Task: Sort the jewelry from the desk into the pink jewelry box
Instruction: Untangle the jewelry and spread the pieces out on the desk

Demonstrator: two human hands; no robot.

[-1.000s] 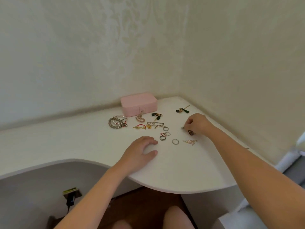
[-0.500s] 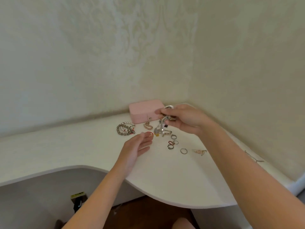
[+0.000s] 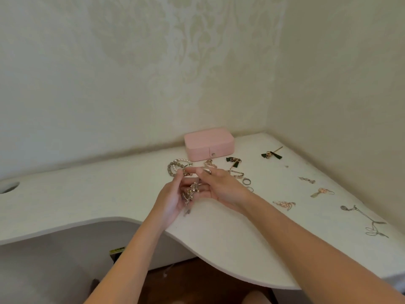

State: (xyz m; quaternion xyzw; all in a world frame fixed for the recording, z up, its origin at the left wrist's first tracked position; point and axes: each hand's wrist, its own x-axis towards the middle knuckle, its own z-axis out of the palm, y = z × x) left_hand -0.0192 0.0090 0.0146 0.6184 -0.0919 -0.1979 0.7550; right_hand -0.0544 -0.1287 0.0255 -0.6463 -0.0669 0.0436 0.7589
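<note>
Pink rectangular jewelry box [image 3: 209,143], lid down, at back of white table [image 3: 87,194] by the wall corner. Head view: left hand [image 3: 173,198] and right hand [image 3: 221,187] meet above the table in front of the box, palms facing each other. Gold-tone dangly metal jewelry piece [image 3: 191,193] hangs between them; left hand's fingers curl around it, right hand's lower fingers curl under it and its index finger reaches to the left thumb. Cannot tell the exact pinch point.

Grey and pearl bead bracelets [image 3: 174,166] lie just behind the left hand. Two dark green tassel earrings [image 3: 234,161] [image 3: 271,155] lie right of the box. Silver rings [image 3: 246,181] just beside the right wrist. Rose-gold earrings [image 3: 284,204] [image 3: 321,191] and thin silver wire pieces [image 3: 359,212] are spread further right, well apart.
</note>
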